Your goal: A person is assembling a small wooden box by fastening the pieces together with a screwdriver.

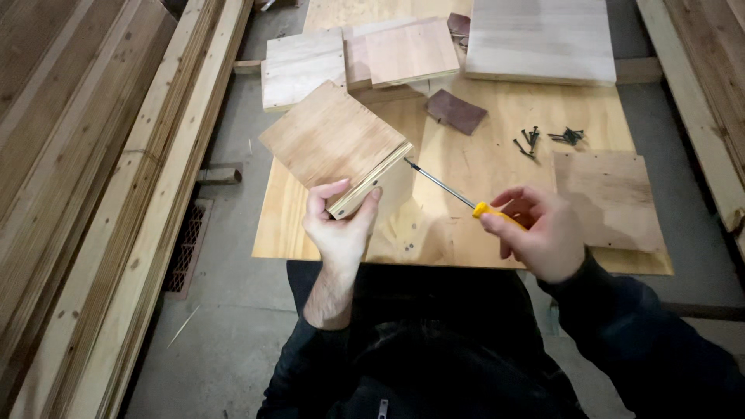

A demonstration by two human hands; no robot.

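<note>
The left hand (339,225) grips the lower corner of a plywood piece (335,145), holding it tilted above the plywood work board (481,167). The right hand (541,233) closes around a yellow-handled screwdriver (458,195), its tip at the piece's edge. Black screws (547,140) lie beyond the right hand.

Plywood panel (334,140): square, light brown, tilted, lower corner gripped in the left hand (339,229). Screwdriver (458,195) (yellow handle, thin metal shaft): held in the right hand (543,237), tip at the panel's layered edge
</note>
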